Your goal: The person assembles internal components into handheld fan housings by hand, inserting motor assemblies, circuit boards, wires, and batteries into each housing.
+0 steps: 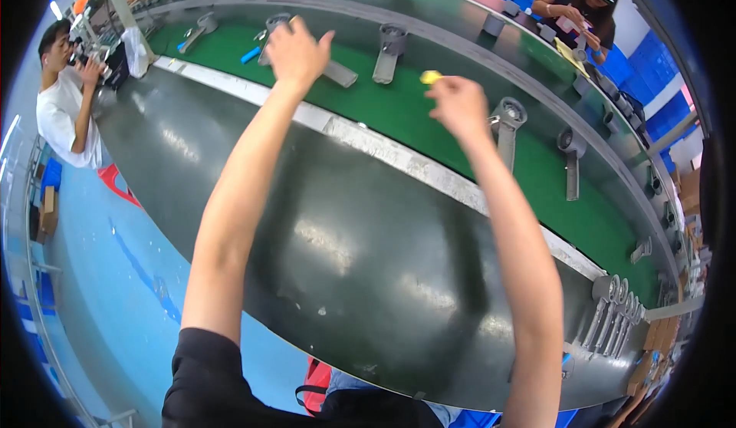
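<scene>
My left hand reaches over the green conveyor belt with its fingers stretched and the thumb apart. Partly behind it is a grey part with a round head and a flat handle; whether my hand touches it I cannot tell. My right hand pinches a small yellow piece above the belt. The exact kind of this piece does not show. Just right of that hand lies another grey round-headed part, and a similar one lies between my two hands.
A blue cylindrical piece lies on the belt left of my left hand. A white rail separates the belt from the dark worktable. Several grey parts stand in a row at the right. Co-workers are across the line and at left.
</scene>
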`<state>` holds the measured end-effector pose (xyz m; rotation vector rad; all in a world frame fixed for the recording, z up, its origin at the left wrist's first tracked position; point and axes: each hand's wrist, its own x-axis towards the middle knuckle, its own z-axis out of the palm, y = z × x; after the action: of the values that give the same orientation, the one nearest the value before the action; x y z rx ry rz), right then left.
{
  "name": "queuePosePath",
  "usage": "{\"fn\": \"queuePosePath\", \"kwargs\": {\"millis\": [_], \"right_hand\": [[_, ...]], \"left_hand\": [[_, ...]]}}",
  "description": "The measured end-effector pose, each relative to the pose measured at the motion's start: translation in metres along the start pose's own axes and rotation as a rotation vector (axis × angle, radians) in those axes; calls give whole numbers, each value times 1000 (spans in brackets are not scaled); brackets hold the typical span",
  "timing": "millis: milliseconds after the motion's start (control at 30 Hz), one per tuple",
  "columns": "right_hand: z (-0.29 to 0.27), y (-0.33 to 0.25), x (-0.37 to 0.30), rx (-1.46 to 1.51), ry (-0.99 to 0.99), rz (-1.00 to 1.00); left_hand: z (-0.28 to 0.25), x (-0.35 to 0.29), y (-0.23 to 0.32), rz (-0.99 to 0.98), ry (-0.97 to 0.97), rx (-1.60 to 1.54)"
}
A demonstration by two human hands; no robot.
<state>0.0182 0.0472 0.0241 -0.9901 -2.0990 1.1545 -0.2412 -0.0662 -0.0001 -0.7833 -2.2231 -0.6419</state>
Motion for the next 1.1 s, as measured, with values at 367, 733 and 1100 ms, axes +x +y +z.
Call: {"fn": "queuePosePath", "kwargs": {"millis": [367,733,1100], "right_hand": [[89,8,30,596,-46,161],[-195,38,-286,224,201,467],[-284,121,-367,78,366,581]], "left_hand": [[42,-7,-69,27,-194,-292],[-141,-103,166,478,-545,-1071],[-169,-277,372,628,-855,-1176]]}}
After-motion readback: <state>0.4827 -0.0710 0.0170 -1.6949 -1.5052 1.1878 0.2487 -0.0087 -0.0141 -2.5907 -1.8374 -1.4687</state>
